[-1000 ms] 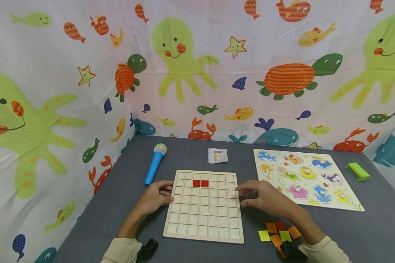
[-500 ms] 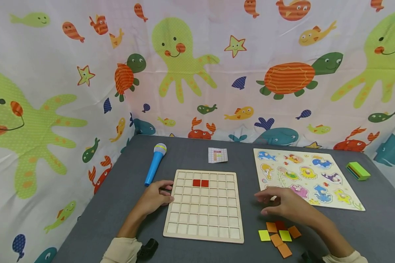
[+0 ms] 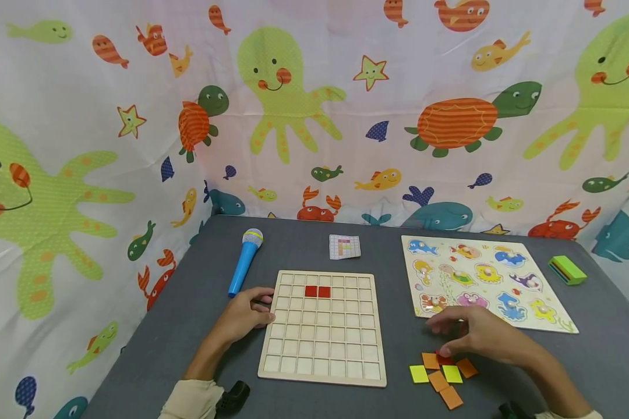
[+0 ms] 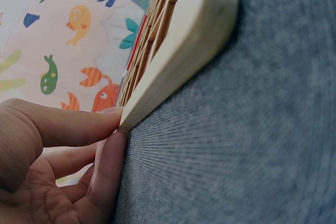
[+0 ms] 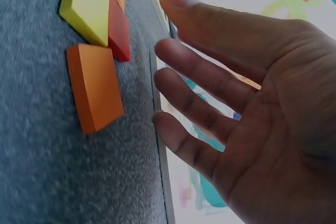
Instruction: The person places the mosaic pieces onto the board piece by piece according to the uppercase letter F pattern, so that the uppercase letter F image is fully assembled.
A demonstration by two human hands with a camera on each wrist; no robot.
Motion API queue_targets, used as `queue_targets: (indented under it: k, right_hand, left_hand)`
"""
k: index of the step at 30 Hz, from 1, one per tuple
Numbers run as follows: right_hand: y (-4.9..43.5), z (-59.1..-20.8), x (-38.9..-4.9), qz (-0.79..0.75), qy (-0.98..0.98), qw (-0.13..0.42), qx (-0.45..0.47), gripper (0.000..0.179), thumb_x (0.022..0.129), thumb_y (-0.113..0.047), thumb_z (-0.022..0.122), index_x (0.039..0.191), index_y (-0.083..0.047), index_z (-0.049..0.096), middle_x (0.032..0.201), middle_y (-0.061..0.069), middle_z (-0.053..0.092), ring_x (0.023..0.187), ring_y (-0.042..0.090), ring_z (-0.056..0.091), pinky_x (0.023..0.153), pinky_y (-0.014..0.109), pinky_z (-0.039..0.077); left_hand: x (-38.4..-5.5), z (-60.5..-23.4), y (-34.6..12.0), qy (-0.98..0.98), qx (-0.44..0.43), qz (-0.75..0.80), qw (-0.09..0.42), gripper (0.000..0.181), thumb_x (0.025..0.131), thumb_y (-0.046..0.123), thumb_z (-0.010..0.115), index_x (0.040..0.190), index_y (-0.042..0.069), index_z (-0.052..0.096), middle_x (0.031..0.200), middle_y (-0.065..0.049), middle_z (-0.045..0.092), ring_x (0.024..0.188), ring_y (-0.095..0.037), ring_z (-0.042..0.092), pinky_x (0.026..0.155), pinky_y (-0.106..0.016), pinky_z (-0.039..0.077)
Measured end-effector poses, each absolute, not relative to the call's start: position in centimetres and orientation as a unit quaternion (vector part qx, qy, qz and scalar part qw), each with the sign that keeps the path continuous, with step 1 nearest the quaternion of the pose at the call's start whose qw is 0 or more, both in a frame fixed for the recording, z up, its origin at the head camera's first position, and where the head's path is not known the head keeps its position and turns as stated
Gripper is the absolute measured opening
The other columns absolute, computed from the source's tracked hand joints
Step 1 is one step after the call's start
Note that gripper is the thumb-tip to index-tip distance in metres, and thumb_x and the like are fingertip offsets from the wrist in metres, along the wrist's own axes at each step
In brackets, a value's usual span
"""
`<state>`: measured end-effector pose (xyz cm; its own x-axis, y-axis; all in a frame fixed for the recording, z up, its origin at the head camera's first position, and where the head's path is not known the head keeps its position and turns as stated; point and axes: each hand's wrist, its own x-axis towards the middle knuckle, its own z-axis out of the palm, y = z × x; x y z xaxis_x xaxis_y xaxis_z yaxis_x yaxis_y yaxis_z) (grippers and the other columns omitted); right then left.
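A: Head view, go. Where are the tiles?
B: The loose tiles [image 3: 438, 382] are lying on the person's side of the right hand [image 3: 474, 334], with the red tile [image 3: 445, 361] showing right by the thumb.
A: Long axis?
B: None to log, they're looking square. The right hand is hovering nearer. The left hand [image 3: 247, 314] is resting at the grid board [image 3: 322, 333], well apart from them.
A: Left wrist?
B: Left thumb [image 4: 79, 128] and index finger are touching the board's edge, close together. Can't tell if they're pinching.
A: Right wrist?
B: Right fingers are standing wide, holding nothing. The orange tile [image 5: 100, 87] is lying past the fingertips, touching none. I'd say the reach is hinging on that gap, thumb down to tiles.
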<state>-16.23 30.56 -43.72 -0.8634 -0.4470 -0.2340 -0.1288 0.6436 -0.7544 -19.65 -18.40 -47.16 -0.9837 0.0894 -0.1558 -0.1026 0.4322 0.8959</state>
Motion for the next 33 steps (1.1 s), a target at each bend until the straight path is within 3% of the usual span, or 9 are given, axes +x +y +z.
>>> queue_targets:
  k: [7,23,33]
  right_hand:
    - [31.3,-44.5,-16.5,-0.413,0.859,0.239,-0.184,0.038,0.09,-0.018,0.085,0.125,-0.009,0.074,0.108,0.007,0.068,0.09,0.019,0.059,0.074,0.025,0.05]
    - [30.8,-45.2,-16.9,-0.389,0.871,0.235,-0.186,0.035,0.088,-0.024,0.087,0.118,-0.011,0.075,0.095,0.005,0.062,0.086,0.013,0.057,0.072,0.025,0.047]
    - [31.1,-44.7,-16.7,-0.383,0.87,0.24,-0.197,0.032,0.089,-0.016,0.085,0.118,-0.01,0.075,0.096,0.005,0.061,0.084,0.014,0.056,0.071,0.025,0.048]
  left_hand:
    - [-19.5,-47.1,-18.5,0.842,-0.004,0.532,0.091,0.056,0.088,-0.002,0.08,0.142,0.001,0.064,0.122,-0.013,0.065,0.099,-0.02,0.068,0.079,-0.037,0.064]
    - [-19.7,-47.1,-18.6,0.843,-0.006,0.53,0.091,0.056,0.088,-0.002,0.08,0.142,0.001,0.064,0.122,-0.014,0.064,0.1,-0.021,0.069,0.078,-0.037,0.063]
    - [-19.6,-47.2,-18.5,0.839,-0.003,0.536,0.09,0.056,0.088,-0.003,0.08,0.142,0.001,0.064,0.122,-0.013,0.064,0.099,-0.02,0.068,0.078,-0.037,0.063]
